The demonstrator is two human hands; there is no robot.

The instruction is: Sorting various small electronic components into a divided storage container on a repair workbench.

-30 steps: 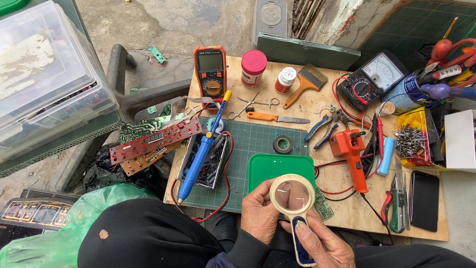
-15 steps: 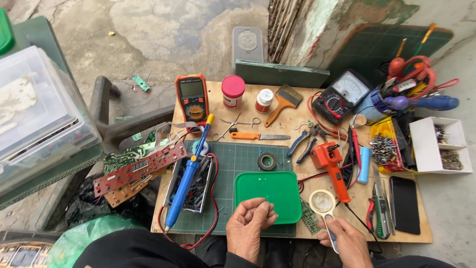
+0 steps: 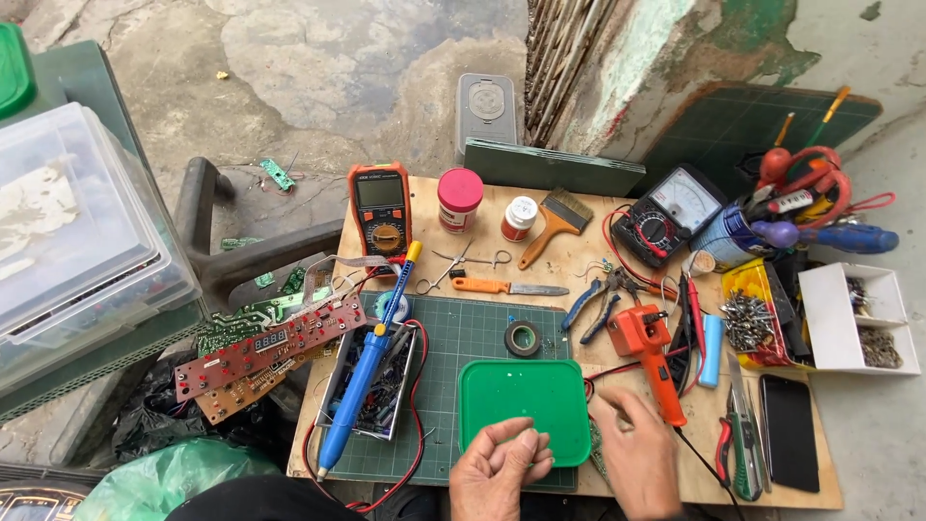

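Green square plastic lid (image 3: 524,407) lies at the table's (image 3: 579,256) near edge; the magnifier has left the right hand (image 3: 637,453), now spread flat beside it, while the left hand (image 3: 500,470) curls loosely, empty.

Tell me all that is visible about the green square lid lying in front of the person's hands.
The green lid looks like plastic, square with rounded corners and a raised rim. It lies flat on the green cutting mat, near the table's front edge. Small pale specks dot its surface. The left hand, fingers curled, overlaps its near edge; the right hand rests beside its right corner.
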